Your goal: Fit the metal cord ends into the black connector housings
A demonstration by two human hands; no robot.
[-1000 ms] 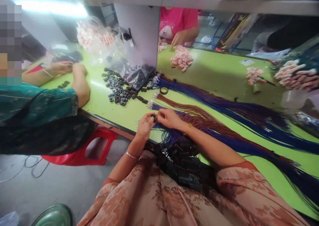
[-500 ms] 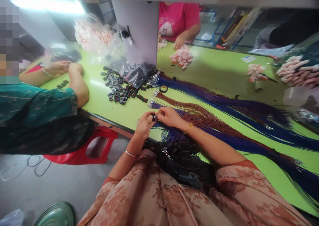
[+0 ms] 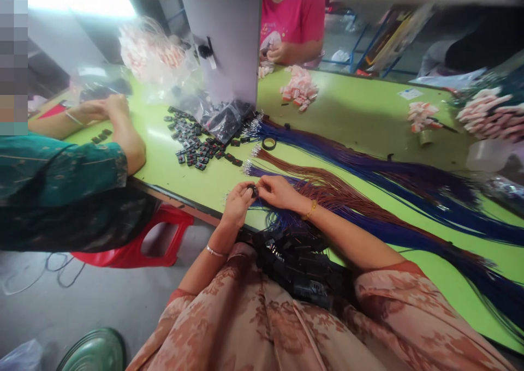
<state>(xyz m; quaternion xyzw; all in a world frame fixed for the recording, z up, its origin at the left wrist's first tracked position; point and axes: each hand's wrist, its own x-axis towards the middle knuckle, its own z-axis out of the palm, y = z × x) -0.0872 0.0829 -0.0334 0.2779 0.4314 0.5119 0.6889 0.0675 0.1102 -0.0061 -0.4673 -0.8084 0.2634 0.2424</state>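
Observation:
My left hand [image 3: 236, 203] is closed in a pinch on a small black connector housing [image 3: 252, 190] above the table edge. Fingertips of my right hand [image 3: 276, 192] meet at the housing's side, pinched on what looks like a thin wire; its end is hidden. Under my right wrist run bundles of brown wires [image 3: 319, 177] and blue-purple wires [image 3: 368, 223] with bare metal terminals at their left ends. Black pieces [image 3: 303, 262] are heaped at my lap against the table edge.
Loose black housings [image 3: 198, 150] lie ahead-left beside a plastic bag [image 3: 227, 121]. A tape roll [image 3: 269, 144] sits near another wire bundle [image 3: 335, 147]. One co-worker's arms [image 3: 126, 131] rest at left above a red stool [image 3: 164, 240]; another co-worker in pink [image 3: 295, 27] sits across, near pale connectors [image 3: 298, 87].
My hands stay together at nearly the same spot, with the black housing slightly turned between the fingers. The co-worker across has drawn a hand back from the pale pile.

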